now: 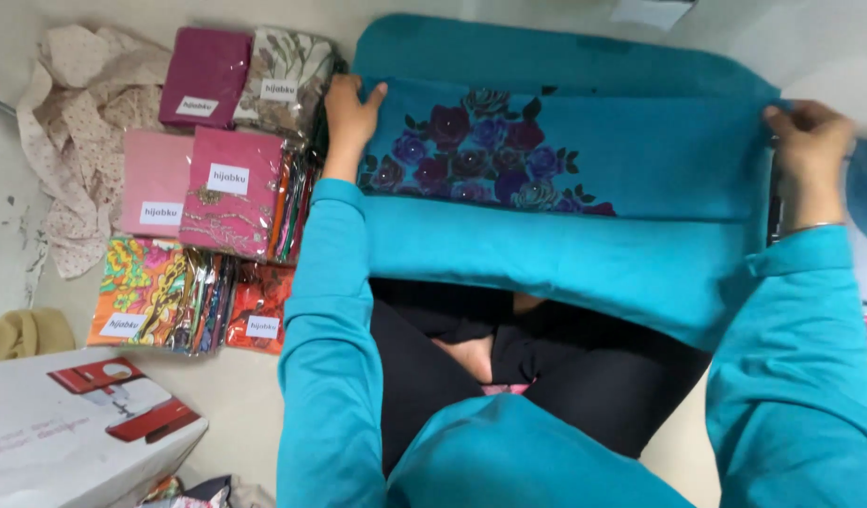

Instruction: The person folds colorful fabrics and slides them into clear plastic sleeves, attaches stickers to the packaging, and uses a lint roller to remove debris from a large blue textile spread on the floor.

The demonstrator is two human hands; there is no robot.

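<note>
A teal cloth (565, 235) with a printed cluster of purple and dark red roses lies folded lengthwise across my lap and the floor. My left hand (350, 113) pinches its left end, fingers curled over the folded edge. At the far right, my right hand (810, 136) grips the other end, stretching the fold flat between the two hands. Both my sleeves are teal, and a thin bangle sits on my right wrist.
To the left lie several flat plastic-wrapped cloth packs (228, 188) in pink, magenta, beige and orange prints. A crumpled cream spotted cloth (71, 122) sits beyond them. A white cardboard box (71, 433) with a red machine picture stands at bottom left.
</note>
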